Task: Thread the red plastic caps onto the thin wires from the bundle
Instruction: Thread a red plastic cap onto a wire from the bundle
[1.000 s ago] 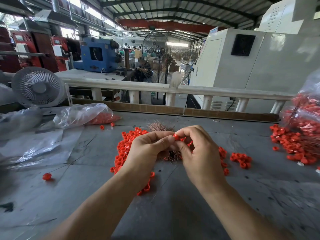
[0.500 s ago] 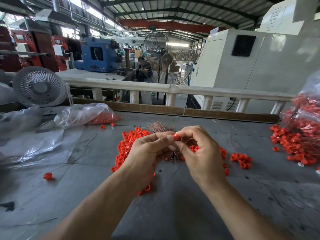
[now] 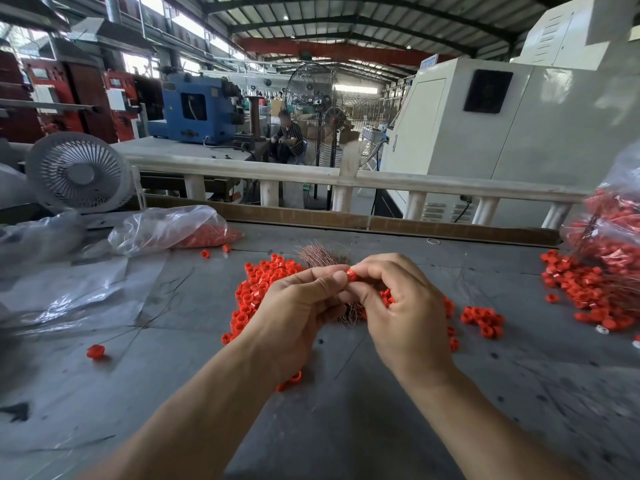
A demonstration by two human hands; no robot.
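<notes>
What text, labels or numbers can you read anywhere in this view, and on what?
None can be read.
Blue sign on top of the cream machine cabinet: has markings, too small and blurred.
White panels on the red machines at left: no legible text.
Blue machine: no readable label.
Red caps and plastic bags on the table: no print visible.

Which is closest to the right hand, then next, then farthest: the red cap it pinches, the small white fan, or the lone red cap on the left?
1. Pinched red cap, at the right hand fingertips.
2. Lone red cap, left on table.
3. White fan, far left, back.
</notes>
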